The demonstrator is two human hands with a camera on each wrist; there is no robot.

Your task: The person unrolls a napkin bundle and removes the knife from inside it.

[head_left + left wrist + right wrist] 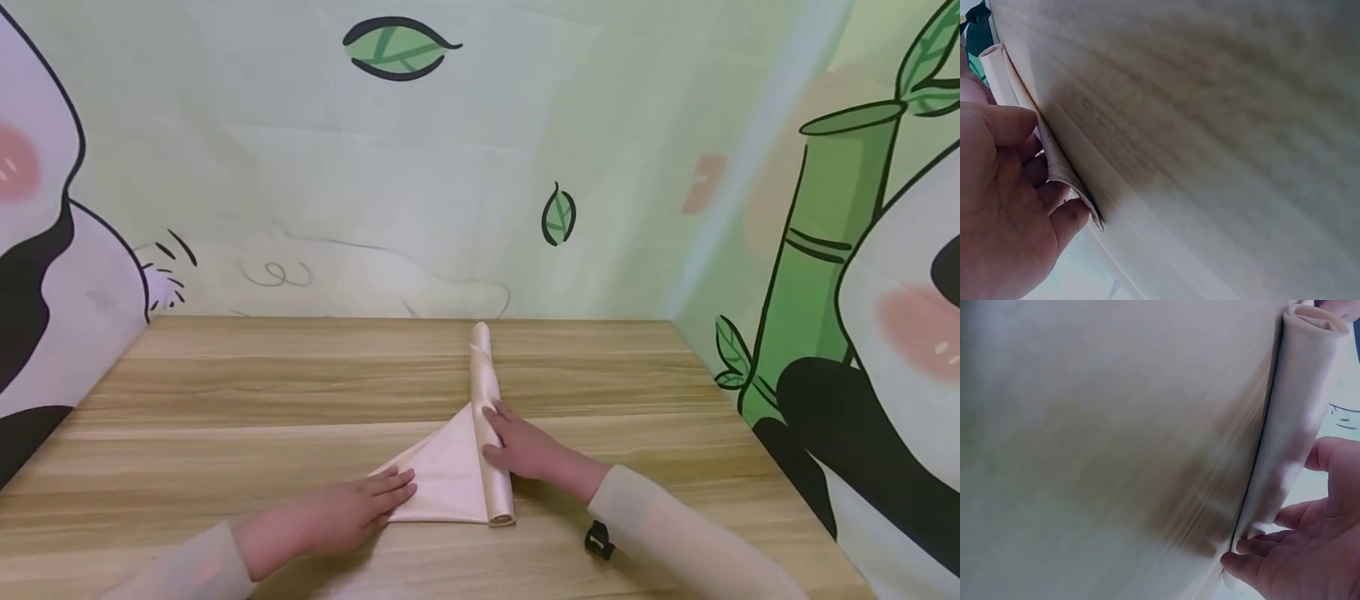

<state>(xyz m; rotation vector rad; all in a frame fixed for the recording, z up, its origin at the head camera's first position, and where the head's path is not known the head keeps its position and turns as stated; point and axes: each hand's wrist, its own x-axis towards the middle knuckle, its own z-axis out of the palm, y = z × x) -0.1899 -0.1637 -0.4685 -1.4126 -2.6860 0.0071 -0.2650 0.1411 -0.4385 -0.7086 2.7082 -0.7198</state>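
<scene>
Pale pink cloth (pixel 450 487), part rolled, lies on wood-grain table (pixel 262 392), approx. centre. Its roll (pixel 492 496) has the long axis running near-to-far, far end tipped slightly L; that end sits by the table's far edge. Near end faces the person w/ coiled layers showing. Unrolled flap (pixel 457 458) lies flat on the L side of the roll, roughly triangular, narrowing toward L; its near edge runs approx. L–R, meeting the roll nr its near end.

R hand (pixel 528 446) is on the R side of the roll, approx. midway along; thumb & fingers lie spread on it, apart from each other, not clamped round it. Far part of roll extends beyond the fingers, near part runs back toward the person. L hand (pixel 348 512) is at the flap's L corner, fingers extended over the cloth, no pinch visible in head view; that corner is hidden under them. L wrist view shows the cloth's edge along the fingertips. Bare stretch of flap separates L fingers from the roll.

Small blk item (pixel 598 540) is just beside the R sleeve (pixel 675 517), to the R of the roll's near end; can't tell what it is. L sleeve (pixel 187 571) crosses the table's near L part. Behind table: pale green backdrop (pixel 262 150) w/ drawn leaves (pixel 401 52), bamboo (pixel 825 192) on R & blk/white cartoon figures (pixel 900 333) both sides.
</scene>
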